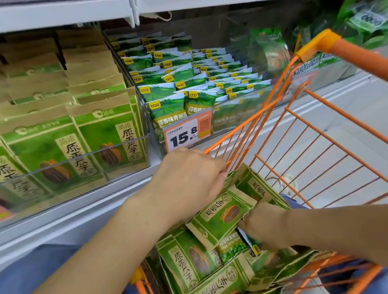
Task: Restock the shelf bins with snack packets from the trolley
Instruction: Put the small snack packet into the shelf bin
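packets (221, 266): green-and-kraft sunflower seed bags, heaped askew in the orange trolley (334, 148)
bins (70, 170): clear, holding upright packet rows

Shop aisle — pale grey floor (360, 119) at right. White shelf edge (38, 19) overhead, another white shelf lip (48, 224) below. Orange price tag (187, 134) reads 15.8 — lighting even.

This was a shop, a supermarket snack aisle. White shelving (42, 17) ran across the top of the frame, with clear plastic bins (70, 165) below it packed in rows with identical green sunflower seed packets (108, 139) at left and green pea packets (170, 110) at centre. A price tag (187, 132) reading 15.8 hung on the bin front, and an orange wire trolley (333, 141) stood at right.
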Demonstrator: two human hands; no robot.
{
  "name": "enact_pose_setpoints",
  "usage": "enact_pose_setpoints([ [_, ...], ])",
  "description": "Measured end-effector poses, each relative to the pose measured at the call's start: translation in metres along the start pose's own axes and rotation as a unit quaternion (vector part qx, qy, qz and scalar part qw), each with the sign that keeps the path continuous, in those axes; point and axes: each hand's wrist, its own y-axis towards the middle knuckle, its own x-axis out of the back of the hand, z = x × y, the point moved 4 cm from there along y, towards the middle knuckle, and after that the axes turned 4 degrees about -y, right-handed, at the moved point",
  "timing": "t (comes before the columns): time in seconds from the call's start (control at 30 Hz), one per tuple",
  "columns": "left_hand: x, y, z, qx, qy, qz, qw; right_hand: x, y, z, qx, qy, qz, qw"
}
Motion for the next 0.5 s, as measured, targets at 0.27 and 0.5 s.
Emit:
enact_pose_setpoints([
  [0.27, -0.001, 0.0, 0.002, 0.007, 0.005, -0.003, 1.0, 0.01, -0.022, -0.003, 0.005, 0.186, 0.071, 0.98],
  [0.5, 0.014, -0.001, 0.015, 0.126, -0.363, -0.07, 0.921, 0.042, -0.041, -0.045, 0.017, 0.508, -0.073, 0.858],
])
